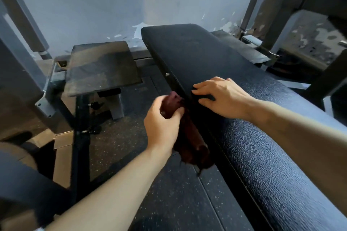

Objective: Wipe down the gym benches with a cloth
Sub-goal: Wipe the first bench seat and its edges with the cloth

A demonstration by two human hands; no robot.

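Dim, cool daylight from upper right. Soft sheen on the textured counter (pixel 262 155) padding. Motion blur on left hand (pixel 161 127) and cloth (pixel 189 137). Wide-angle bending at frame edges. Soft overall focus; weak, diffuse shadows.

One head-worn wide-angle camera looks forward and down, close over the bench (pixel 244 118), toward the wall (pixel 93 5) beyond.

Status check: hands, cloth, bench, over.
Left hand grips dark red cloth at bench side edge. Right hand rests on black bench pad, fingers curled at edge. Nothing blocking pad top.
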